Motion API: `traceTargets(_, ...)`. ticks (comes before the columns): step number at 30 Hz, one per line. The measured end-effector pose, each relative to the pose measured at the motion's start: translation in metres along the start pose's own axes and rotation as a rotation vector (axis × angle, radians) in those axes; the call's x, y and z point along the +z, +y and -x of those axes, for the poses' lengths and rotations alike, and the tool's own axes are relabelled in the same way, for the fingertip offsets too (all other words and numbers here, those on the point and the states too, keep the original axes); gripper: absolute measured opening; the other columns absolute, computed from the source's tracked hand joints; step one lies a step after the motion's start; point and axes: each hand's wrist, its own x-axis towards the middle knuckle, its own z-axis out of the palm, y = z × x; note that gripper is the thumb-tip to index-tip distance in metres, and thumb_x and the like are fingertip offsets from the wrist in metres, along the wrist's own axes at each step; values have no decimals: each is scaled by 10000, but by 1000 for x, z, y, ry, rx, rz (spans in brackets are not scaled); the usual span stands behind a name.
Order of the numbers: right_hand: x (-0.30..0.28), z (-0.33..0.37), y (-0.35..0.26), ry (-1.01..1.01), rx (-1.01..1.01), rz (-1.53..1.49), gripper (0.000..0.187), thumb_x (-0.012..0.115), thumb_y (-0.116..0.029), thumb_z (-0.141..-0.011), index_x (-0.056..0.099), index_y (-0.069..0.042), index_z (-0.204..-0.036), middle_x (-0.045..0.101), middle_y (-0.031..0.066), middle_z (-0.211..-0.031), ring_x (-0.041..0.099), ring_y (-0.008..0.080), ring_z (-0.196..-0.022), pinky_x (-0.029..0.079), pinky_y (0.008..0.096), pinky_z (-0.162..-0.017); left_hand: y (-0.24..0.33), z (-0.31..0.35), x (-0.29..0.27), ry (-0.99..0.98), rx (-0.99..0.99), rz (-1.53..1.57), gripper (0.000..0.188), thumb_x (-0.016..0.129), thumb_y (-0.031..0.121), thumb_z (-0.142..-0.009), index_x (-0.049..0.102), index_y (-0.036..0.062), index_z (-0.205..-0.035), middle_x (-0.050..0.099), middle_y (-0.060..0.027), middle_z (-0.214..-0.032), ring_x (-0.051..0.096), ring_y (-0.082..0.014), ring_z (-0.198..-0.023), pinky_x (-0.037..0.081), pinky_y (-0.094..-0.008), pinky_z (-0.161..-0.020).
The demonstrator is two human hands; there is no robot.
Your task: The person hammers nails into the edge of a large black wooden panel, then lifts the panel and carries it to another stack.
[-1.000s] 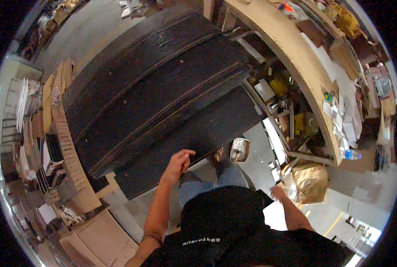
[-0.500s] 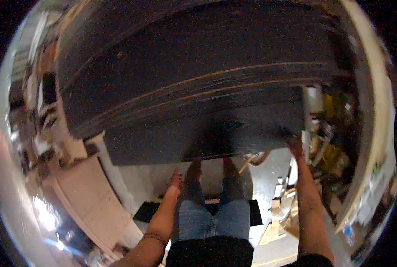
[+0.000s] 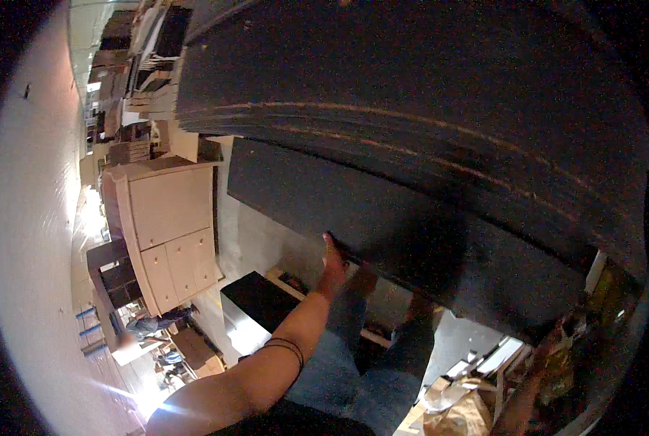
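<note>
A long dark grey board [image 3: 302, 190] slants across in front of my legs, alongside a stack of large dark sheets [image 3: 411, 65]. My left hand [image 3: 332, 263] grips the board's near edge, thumb on the upper face; its other fingers are mostly hidden under the edge. At the board's right end is my right hand [image 3: 559, 330], deep in shadow. Its fingers are too dark and blurred to make out.
To the left stands a pale wooden cabinet [image 3: 170, 211] with doors and small knobs. A black-topped box [image 3: 262, 301] is beside my left forearm. Brown paper [image 3: 459, 414] and offcuts lie at lower right. A pale wall [image 3: 30, 218] runs along the far left.
The view has turned left, bringing the cabinet more fully into sight. My left hand, apart from the board before, has come up onto its near edge. The board now slants down to the right.
</note>
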Motion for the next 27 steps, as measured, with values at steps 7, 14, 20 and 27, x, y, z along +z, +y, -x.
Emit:
traceTargets(7,-54,57,26,59,400,190,649,359,-492,-951,217,-117,-1460,175,148,-1508,216,332,-1371,392,484,-946,11,48,-41,25,180,46,695,353,666,-878,503,58,-1178,544,-40,-978,495,-196,-753,394,-342,-614)
traceTargets(14,-119,106,17,404,29,-211,576,349,-461,-962,324,-99,-1410,339,151,-1388,363,310,-1224,416,463,-923,21,152,-57,98,46,163,766,389,683,-857,419,74,-1322,478,-53,-1260,474,-225,-1076,395,-364,-892)
traceTargets(20,-130,120,-51,463,-284,-404,533,341,-434,-971,415,-84,-1366,479,153,-1284,490,292,-1098,436,444,-904,82,192,-36,153,244,-3,644,409,693,-842,466,95,-1074,465,14,-868,397,-123,-632,339,-276,-554)
traceTargets(27,-130,92,-184,460,-506,-302,445,321,-355,-985,503,-102,-1303,594,135,-1083,571,215,-853,462,372,-782,166,192,87,3,538,-97,521,471,600,-875,486,79,-880,447,5,-770,404,-86,-645,316,-282,-532)
